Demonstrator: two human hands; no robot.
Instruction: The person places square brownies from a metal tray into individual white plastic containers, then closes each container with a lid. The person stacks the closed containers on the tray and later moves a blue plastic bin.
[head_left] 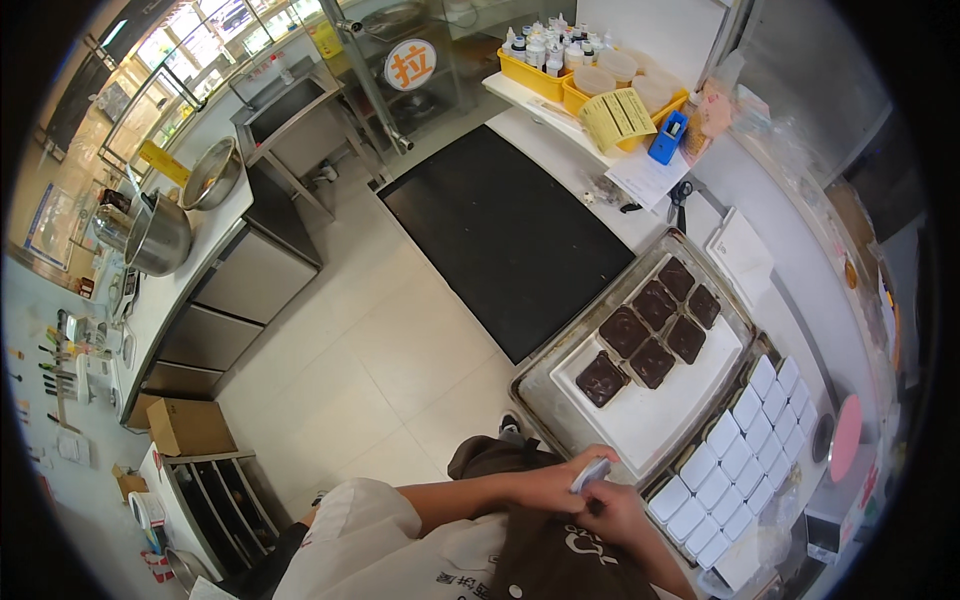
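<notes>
Close to my body, beside the near corner of the metal tray (540,392), my left hand (553,486) and my right hand (617,512) meet around a small whitish thing (592,474). Fingers of both hands are closed on it, and they cover much of it; its exact kind cannot be made out. A white board (640,425) lies in the tray, bearing several square dark-brown chocolate cakes (652,362). To the right of my hands, rows of white square containers (714,487) sit close together.
A black mat (510,240) covers the counter beyond the tray. Yellow bins (535,78) with bottles and tubs stand on the far-right shelf, near a blue device (668,138). Scissors (680,200) lie below. At left are a steel pot (160,240) and a cardboard box (190,428).
</notes>
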